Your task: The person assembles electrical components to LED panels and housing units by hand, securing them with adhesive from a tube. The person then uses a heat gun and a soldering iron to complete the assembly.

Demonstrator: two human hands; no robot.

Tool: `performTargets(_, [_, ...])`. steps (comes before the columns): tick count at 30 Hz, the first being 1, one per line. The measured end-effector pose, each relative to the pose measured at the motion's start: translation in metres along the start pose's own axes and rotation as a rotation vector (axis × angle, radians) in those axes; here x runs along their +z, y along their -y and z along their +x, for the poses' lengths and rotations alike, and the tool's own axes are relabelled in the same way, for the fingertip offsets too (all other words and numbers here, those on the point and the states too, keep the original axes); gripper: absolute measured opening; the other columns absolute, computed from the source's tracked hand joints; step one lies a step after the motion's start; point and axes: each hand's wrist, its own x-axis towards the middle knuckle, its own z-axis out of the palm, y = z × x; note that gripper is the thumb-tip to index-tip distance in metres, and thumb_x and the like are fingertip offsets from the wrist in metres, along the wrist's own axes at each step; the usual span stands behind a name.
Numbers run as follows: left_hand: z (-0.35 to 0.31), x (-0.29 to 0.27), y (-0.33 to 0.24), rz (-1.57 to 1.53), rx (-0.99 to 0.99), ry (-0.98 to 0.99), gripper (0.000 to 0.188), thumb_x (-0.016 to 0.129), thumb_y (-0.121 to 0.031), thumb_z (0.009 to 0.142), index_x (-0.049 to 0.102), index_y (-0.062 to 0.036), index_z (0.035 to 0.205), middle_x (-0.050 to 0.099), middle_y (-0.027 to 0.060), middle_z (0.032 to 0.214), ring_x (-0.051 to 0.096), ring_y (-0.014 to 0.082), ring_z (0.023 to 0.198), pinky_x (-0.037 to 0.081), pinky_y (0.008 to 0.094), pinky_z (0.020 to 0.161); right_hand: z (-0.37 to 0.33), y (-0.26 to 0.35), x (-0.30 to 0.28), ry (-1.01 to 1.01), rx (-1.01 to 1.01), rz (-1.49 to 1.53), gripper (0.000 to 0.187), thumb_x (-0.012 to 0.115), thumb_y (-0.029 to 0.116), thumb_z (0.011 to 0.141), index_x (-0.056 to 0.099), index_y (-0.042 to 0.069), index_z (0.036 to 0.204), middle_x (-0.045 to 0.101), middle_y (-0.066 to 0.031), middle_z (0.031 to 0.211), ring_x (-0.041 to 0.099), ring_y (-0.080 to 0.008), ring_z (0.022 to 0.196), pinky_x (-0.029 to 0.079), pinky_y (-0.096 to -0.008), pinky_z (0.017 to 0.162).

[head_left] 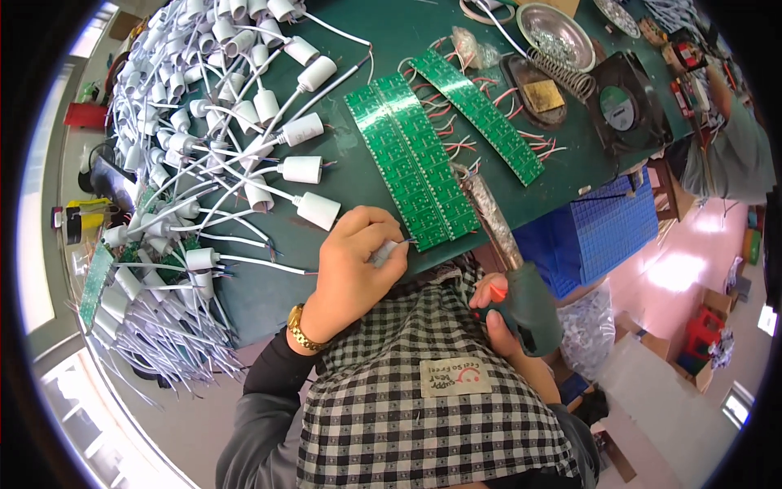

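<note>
My left hand (354,265) is closed around a whitish piece (384,253), mostly hidden by the fingers, that looks like one of the lamp sockets. Thin wire ends (411,241) poke out of it at the near corner of a green circuit board panel (411,163). In my right hand (505,330) is a soldering iron with a dark green handle (533,310) and a red trigger. Its wrapped metal barrel (493,216) points away from me, the tip beside the panel's right edge. A narrower board strip (481,114) with red and white wires lies farther right.
White lamp sockets (301,130) with cables are heaped along the left. At the back stand a metal bowl (556,37), a coiled spring holder (562,73), a sponge tray (538,94) and a black fan (623,106). A blue crate (611,220) sits past the table's right edge.
</note>
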Motion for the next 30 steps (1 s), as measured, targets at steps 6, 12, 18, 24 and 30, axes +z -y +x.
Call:
performTargets(6, [-0.004,0.007,-0.001,0.113,-0.027,-0.037,0.011,0.068,0.000,0.067,0.062,-0.0010,0.075,0.064,0.0089,0.091,0.059,0.0246,0.082,0.047,0.0331,0.073,-0.028,0.028,0.000,0.026,0.298,-0.054,0.018,0.057,0.009,0.080,0.055,-0.001,0.095,0.053,-0.0103,0.085,0.056,-0.0205,0.074,0.047,-0.0309,0.069])
performTargets(12, [-0.009,0.010,0.005,0.085,0.012,-0.085,0.013,0.067,0.000,0.064,0.059,-0.0018,0.075,0.064,0.0080,0.092,0.056,0.0269,0.078,0.047,0.0351,0.069,-0.044,0.047,-0.011,0.079,0.387,-0.302,0.017,0.063,0.011,0.075,0.063,0.005,0.090,0.062,-0.0076,0.086,0.061,-0.0218,0.078,0.049,-0.0318,0.068])
performTargets(18, [-0.013,0.012,0.008,0.090,0.019,-0.120,0.014,0.067,0.000,0.064,0.059,-0.0020,0.075,0.064,0.0083,0.092,0.056,0.0272,0.079,0.047,0.0354,0.069,-0.056,0.035,-0.026,0.331,0.056,-0.692,0.031,0.056,0.008,0.083,0.060,-0.001,0.112,0.065,-0.0104,0.104,0.060,-0.0169,0.095,0.044,-0.0280,0.085])
performTargets(24, [-0.014,0.013,0.008,0.089,-0.007,-0.127,0.012,0.066,0.001,0.066,0.058,-0.0013,0.074,0.064,0.0085,0.089,0.059,0.0242,0.080,0.047,0.0331,0.072,-0.044,0.041,-0.019,0.251,0.665,-0.807,0.028,0.071,0.026,0.058,0.063,0.011,0.081,0.062,-0.0076,0.072,0.061,-0.0317,0.068,0.050,-0.0400,0.061])
performTargets(30, [-0.012,0.013,0.012,0.092,0.049,-0.118,0.017,0.067,0.001,0.063,0.059,-0.0033,0.077,0.062,0.0068,0.090,0.055,0.0264,0.077,0.046,0.0356,0.068,-0.054,0.031,-0.016,0.048,0.668,-0.688,0.030,0.071,0.024,0.055,0.063,0.011,0.081,0.060,-0.0076,0.065,0.061,-0.0319,0.066,0.050,-0.0382,0.058])
